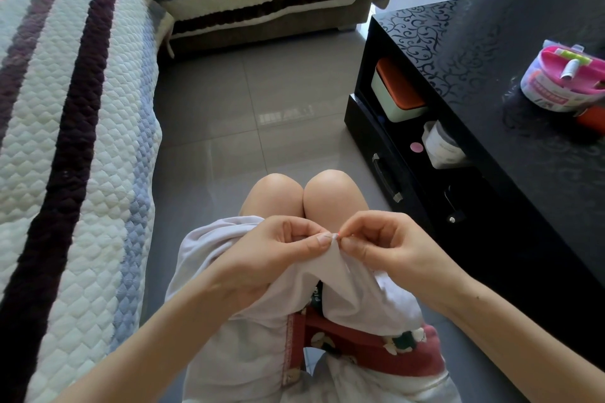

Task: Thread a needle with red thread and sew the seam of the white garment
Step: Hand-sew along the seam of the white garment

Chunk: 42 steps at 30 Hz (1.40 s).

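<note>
Garment first: we record the white garment (255, 321) as soft, matte cloth, draped in loose folds over the person's lap and drawn up into a small peak just in front of the bare knees (288, 193). We note the left hand (278, 252) with fingers curled, thumb and forefinger pinching the left side of that peak. The right hand (383, 245) meets it from the other side, thumb and forefinger closed tightly on a bright speck of red thread (339, 233) at the very tip of the fold, the other fingers curled. We list a thin grey sliver beside the left thumbnail as a possible needle (326, 233), too fine for us to confirm. Under the garment we see red cloth (360, 343) printed with small pale and dark motifs. To the left we enter a sofa cover (65, 141), quilted in a raised diamond texture, cream with dark plum and pale blue stripes; a second cushion in the same cover lies across the top. The floor (245, 108) is glossy grey tile with thin joints. To the right we catalogue a low black table (491, 75), its polished top showing a scrolling vine pattern. On it stands a round container (563, 82) with a pink insert and small spools, and on the shelf below sits a rounded pale box with an orange lid (396, 91).
</note>
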Tool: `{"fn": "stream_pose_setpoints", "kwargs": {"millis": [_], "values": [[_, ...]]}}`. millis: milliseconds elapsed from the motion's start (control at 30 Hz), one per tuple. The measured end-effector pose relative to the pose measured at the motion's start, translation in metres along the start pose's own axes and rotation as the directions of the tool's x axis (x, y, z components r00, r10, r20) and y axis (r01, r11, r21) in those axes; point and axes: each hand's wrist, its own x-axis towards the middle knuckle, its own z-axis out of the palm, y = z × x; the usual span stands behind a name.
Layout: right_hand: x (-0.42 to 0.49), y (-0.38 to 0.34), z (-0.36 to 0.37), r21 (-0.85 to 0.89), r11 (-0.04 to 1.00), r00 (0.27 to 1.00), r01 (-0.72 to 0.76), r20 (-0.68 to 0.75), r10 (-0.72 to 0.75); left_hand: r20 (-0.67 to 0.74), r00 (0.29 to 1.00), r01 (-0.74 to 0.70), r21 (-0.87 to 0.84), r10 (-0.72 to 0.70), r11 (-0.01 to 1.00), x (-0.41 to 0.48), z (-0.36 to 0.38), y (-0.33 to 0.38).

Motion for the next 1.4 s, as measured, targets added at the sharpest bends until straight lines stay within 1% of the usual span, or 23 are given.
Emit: {"fn": "stream_pose_setpoints", "kwargs": {"millis": [167,267,400,433,467,500,533,600,700,800,867,933,1000,1033,1100,1133,1167,1200,1233,1267,1300,1333,1400], "values": [[-0.001,0.007,-0.011,-0.082,0.996,0.998,-0.047,-0.037,0.044,-0.025,1.000,-0.018,-0.055,0.017,0.998,-0.001,0.001,0.000],[-0.002,0.009,-0.010,-0.114,0.993,0.998,-0.027,-0.057,0.021,-0.038,0.999,-0.030,-0.041,0.028,0.999,0.003,0.004,-0.004],[0.005,0.005,0.002,-0.066,0.998,0.997,-0.001,-0.079,-0.004,-0.037,0.998,-0.041,-0.002,0.040,0.999,0.007,0.006,-0.005],[0.006,0.004,0.003,-0.077,0.997,0.995,0.018,-0.093,-0.025,-0.049,0.998,-0.041,0.001,0.041,0.999,0.007,0.004,-0.004],[0.006,0.005,0.002,-0.156,0.986,0.991,0.052,-0.118,-0.071,-0.060,0.997,-0.038,0.006,0.039,0.999,0.007,0.003,-0.004],[0.005,0.007,0.000,-0.312,0.945,0.977,0.099,-0.149,-0.151,-0.069,0.997,-0.038,0.019,0.039,0.999,0.008,0.002,-0.004],[0.004,0.008,-0.001,-0.495,0.857,0.952,0.142,-0.170,-0.255,-0.072,0.996,-0.040,0.042,0.043,0.998,0.008,0.001,-0.003],[0.003,0.009,-0.001,-0.696,0.672,0.877,0.253,-0.128,-0.464,-0.066,0.996,-0.045,0.081,0.051,0.996,0.009,0.001,-0.005],[0.009,0.011,0.002,-0.783,0.506,0.774,0.361,-0.052,-0.631,-0.044,0.998,-0.048,0.108,0.053,0.993,0.009,0.002,-0.004],[0.012,0.010,0.004,-0.803,0.400,0.688,0.442,0.016,-0.726,-0.037,0.998,-0.051,0.119,0.056,0.992,0.008,0.002,-0.003],[0.012,0.007,0.006,-0.811,0.288,0.610,0.508,0.103,-0.786,-0.040,0.997,-0.066,0.157,0.073,0.985,0.007,0.003,-0.001],[0.013,0.006,0.008,-0.821,0.217,0.562,0.528,0.147,-0.814,-0.035,0.995,-0.089,0.177,0.097,0.980,0.005,0.003,0.002],[0.012,0.001,0.013,-0.777,0.250,0.547,0.578,0.140,-0.825,-0.050,0.991,-0.108,0.252,0.124,0.962,0.003,0.004,0.006],[0.010,-0.004,0.016,-0.721,0.295,0.541,0.628,0.132,-0.830,-0.091,0.984,-0.110,0.357,0.151,0.928,0.005,0.006,0.005],[0.006,-0.019,0.022,-0.554,0.426,0.559,0.715,0.088,-0.825,-0.193,0.956,-0.078,0.564,0.223,0.822,0.004,0.008,-0.001],[0.005,-0.028,0.020,-0.465,0.528,0.609,0.711,0.031,-0.793,-0.201,0.952,-0.071,0.592,0.232,0.803,0.004,0.010,-0.004],[0.008,-0.037,0.017,-0.344,0.663,0.692,0.665,-0.049,-0.720,-0.189,0.956,-0.076,0.580,0.224,0.811,0.004,0.010,-0.006],[0.012,-0.044,0.012,-0.166,0.808,0.800,0.566,-0.127,-0.587,-0.167,0.965,-0.080,0.545,0.201,0.835,0.005,0.010,-0.007],[0.016,-0.048,0.005,0.054,0.907,0.899,0.418,-0.167,-0.404,-0.149,0.973,-0.077,0.506,0.175,0.859,0.004,0.008,-0.007],[0.022,-0.048,-0.006,0.258,0.933,0.965,0.252,-0.141,-0.222,-0.140,0.978,-0.075,0.461,0.156,0.884,0.004,0.004,-0.006],[0.028,-0.045,-0.018,0.401,0.910,0.993,0.105,-0.083,-0.078,-0.128,0.982,-0.072,0.419,0.137,0.905,0.004,0.000,-0.005],[0.033,-0.041,-0.030,0.474,0.880,0.999,-0.005,-0.036,0.025,-0.107,0.988,-0.065,0.383,0.114,0.921,0.003,-0.003,-0.003],[0.046,-0.026,-0.051,0.447,0.888,0.992,-0.105,-0.011,0.123,-0.058,0.996,-0.042,0.313,0.063,0.949,0.003,-0.007,-0.001]]}}
